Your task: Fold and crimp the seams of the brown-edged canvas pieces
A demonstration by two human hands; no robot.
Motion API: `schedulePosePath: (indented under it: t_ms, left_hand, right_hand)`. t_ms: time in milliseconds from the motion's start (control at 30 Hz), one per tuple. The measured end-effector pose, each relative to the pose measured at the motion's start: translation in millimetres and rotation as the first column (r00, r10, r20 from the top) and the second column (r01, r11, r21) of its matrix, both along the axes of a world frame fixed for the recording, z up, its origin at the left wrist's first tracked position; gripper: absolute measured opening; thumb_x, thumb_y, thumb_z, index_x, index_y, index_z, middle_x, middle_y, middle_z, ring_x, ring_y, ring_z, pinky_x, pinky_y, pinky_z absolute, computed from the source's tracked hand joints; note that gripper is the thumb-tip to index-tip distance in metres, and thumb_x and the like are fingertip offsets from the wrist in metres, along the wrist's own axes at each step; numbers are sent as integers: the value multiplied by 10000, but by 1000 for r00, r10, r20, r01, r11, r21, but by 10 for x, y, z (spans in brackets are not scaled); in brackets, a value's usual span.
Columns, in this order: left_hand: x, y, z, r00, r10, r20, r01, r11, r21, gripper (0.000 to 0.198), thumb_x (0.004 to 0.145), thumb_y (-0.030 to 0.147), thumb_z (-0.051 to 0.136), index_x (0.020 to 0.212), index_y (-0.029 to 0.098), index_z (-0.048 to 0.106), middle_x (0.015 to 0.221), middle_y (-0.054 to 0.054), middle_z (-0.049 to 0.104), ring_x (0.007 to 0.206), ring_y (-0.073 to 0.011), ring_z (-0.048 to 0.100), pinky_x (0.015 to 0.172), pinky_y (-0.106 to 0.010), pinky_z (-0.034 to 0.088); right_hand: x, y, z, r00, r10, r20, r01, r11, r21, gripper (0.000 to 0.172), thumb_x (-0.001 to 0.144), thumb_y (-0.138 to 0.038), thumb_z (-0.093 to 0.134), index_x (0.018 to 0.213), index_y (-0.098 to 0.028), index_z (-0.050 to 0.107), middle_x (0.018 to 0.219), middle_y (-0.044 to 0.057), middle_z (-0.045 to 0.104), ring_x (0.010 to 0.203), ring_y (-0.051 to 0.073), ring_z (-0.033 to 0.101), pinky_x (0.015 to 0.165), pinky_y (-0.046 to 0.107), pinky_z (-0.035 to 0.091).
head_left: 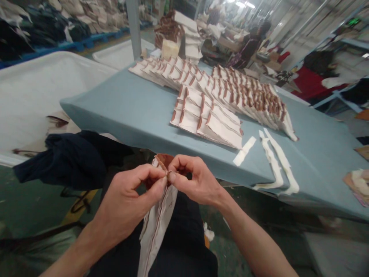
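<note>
A long off-white fabric piece (161, 219) with brown edging hangs down over my dark-clad lap. Its top end shows a brown inner side. My left hand (132, 196) pinches the top edge of this piece between thumb and index finger. Right beside it, my right hand (194, 179) also pinches that edge, and the fingertips of both hands meet there. Exactly what lies between the tips is too small to make out. Beyond my hands, a stack of similar off-white pieces with brown edges (207, 119) lies on the blue-covered table (115, 111).
Overlapping rows of like pieces (230, 88) run along the table's back. White strips (273, 161) lie on the right side, some over the edge. A white bin (66, 73) and dark blue cloth (69, 154) are at left. A person (250, 42) sits in the background.
</note>
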State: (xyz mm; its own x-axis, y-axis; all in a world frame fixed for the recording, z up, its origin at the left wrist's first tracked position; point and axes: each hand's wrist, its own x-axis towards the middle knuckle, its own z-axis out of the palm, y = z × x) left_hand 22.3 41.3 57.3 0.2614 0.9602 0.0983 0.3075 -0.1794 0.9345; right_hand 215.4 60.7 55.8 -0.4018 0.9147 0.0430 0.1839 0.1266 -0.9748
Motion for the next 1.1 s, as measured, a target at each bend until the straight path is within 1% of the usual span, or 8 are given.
schedulePosePath:
  t_ms: [200, 300, 367, 467, 533, 733, 900, 1100]
  left_hand:
    - [-105, -43, -49, 1000, 13, -23, -12, 998, 57, 175, 948, 312, 638, 855, 222, 755, 755, 18, 751, 653, -147, 687, 620, -213, 530]
    - [-198, 18, -60, 1000, -14, -26, 18, 990, 140, 202, 997, 324, 585, 1069, 231, 749, 1103, -37, 793, 1004, -209, 738, 887, -256, 574]
    - [-229, 86, -60, 991, -132, -7, 132, 982, 133, 261, 1023, 353, 547, 1154, 229, 735, 1243, -61, 764, 1162, -241, 698, 1015, -298, 541]
    - [-209, 202, -76, 950, -311, -41, 313, 947, 71, 289, 956, 473, 672, 1056, 210, 738, 1111, -60, 762, 1040, -244, 695, 940, -316, 544]
    - [-171, 266, -95, 933, -348, -86, 354, 933, 62, 309, 879, 505, 770, 943, 206, 720, 986, -40, 737, 915, -222, 667, 842, -305, 527]
    - [-141, 349, -126, 906, -399, -139, 413, 906, 89, 316, 906, 415, 755, 718, 216, 596, 744, 24, 619, 745, -166, 548, 702, -270, 414]
    - [-206, 346, -113, 910, -386, -155, 401, 913, 80, 249, 944, 372, 725, 756, 220, 668, 748, 19, 669, 745, -162, 575, 695, -264, 416]
    - [-225, 352, -54, 903, -376, -210, 394, 918, 51, 226, 970, 342, 683, 787, 223, 742, 724, 26, 703, 712, -146, 613, 664, -238, 438]
  right_hand:
    - [43, -86, 41, 998, 28, 64, -39, 982, 184, 115, 912, -222, 663, 810, -184, 628, 696, -49, 581, 576, 76, 444, 554, 211, 373]
    - [67, -104, 27, 991, 36, 127, -72, 954, 290, 95, 932, -193, 669, 838, -184, 653, 730, -39, 632, 594, 77, 479, 598, 211, 402]
    - [73, -115, 30, 983, 22, 182, -86, 932, 352, 74, 931, -178, 672, 858, -188, 662, 750, -29, 667, 605, 84, 504, 614, 216, 413]
    - [79, -136, 50, 965, 9, 263, -119, 906, 405, 75, 964, -193, 673, 888, -189, 678, 767, -8, 702, 625, 100, 549, 622, 225, 420]
    - [92, -150, 68, 955, 27, 295, -151, 902, 405, 98, 1002, -216, 663, 913, -188, 692, 790, 9, 722, 656, 112, 585, 635, 229, 430]
    - [156, -152, 91, 961, 92, 262, -175, 932, 318, 115, 1020, -215, 657, 926, -177, 713, 810, 14, 746, 670, 110, 612, 628, 214, 435]
    - [131, -129, 58, 963, 59, 265, -124, 964, 236, 100, 966, -191, 649, 880, -166, 694, 736, -15, 683, 595, 91, 570, 570, 201, 413]
    - [93, -107, 32, 960, -5, 279, -67, 966, 250, 84, 944, -190, 633, 860, -190, 625, 764, -19, 662, 639, 101, 573, 613, 217, 426]
